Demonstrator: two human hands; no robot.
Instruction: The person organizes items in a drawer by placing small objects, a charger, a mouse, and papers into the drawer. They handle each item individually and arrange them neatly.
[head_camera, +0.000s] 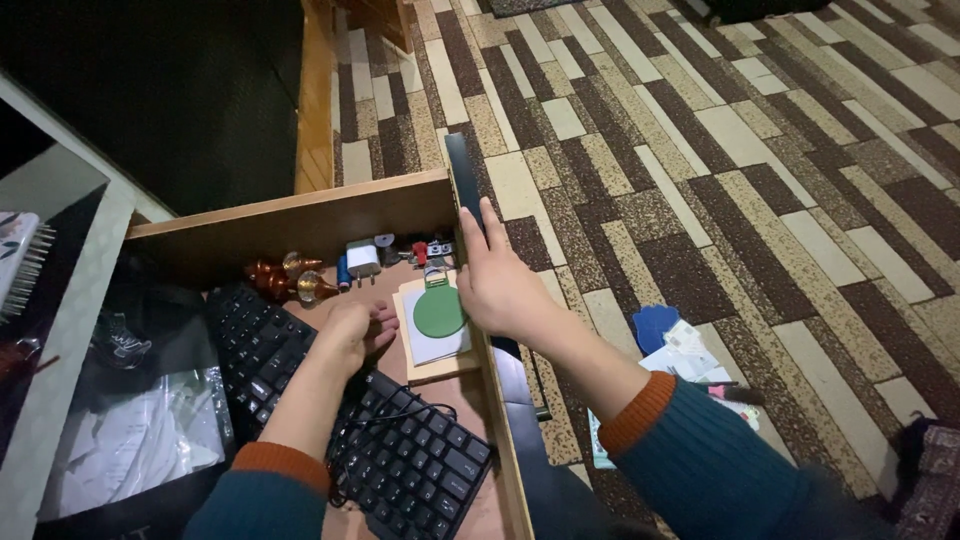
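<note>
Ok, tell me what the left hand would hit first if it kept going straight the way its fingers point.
Likely the green round disc: the left hand points right across the drawer, its fingertips just short of it and the pale pad underneath. Depth is unclear.
</note>
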